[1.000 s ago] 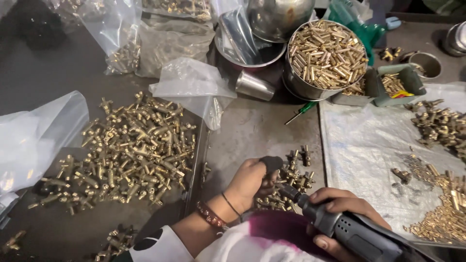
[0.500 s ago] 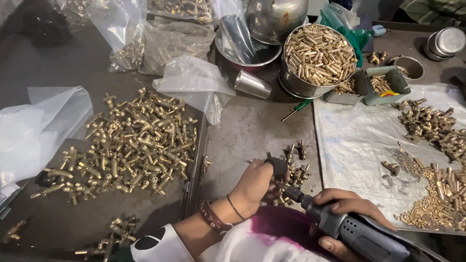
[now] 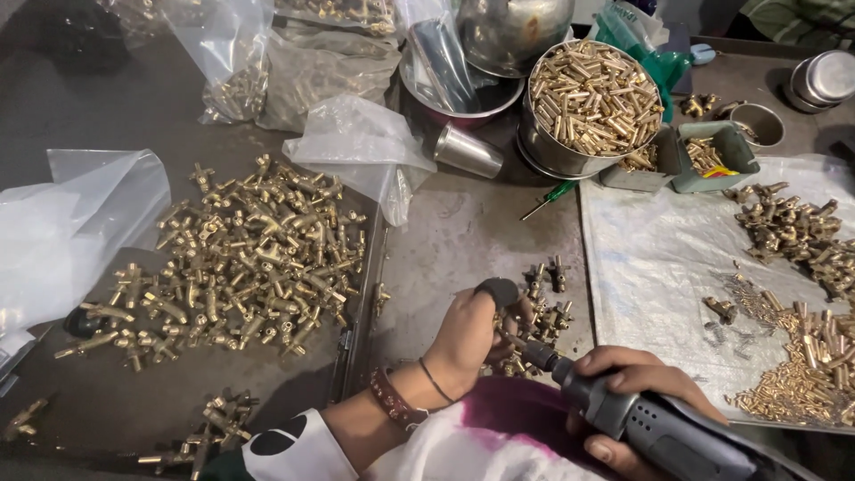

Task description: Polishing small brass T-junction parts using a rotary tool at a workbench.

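The right hand point(image 3: 637, 392) is wrapping its fingers point(image 3: 623, 361) tightly around a grey rotary tool point(image 3: 659, 428), stiff, fairly heavy, best gripped along its body. Just ahead of its tip, the left hand point(image 3: 468, 334) is pinching a small brass fitting point(image 3: 509, 328), hard, light, likely slippery, fingers point(image 3: 499, 292) narrowly closed, above loose brass fittings point(image 3: 543, 294) on the surface point(image 3: 454, 232).

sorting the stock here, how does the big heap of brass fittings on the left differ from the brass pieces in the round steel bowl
The heap of T-shaped brass fittings lies spread loose over the dark tabletop; the short straight brass pieces are piled inside the round steel bowl. The fittings are branched and larger; the bowl's pieces are plain, small cylinders. Both are shiny yellow metal.
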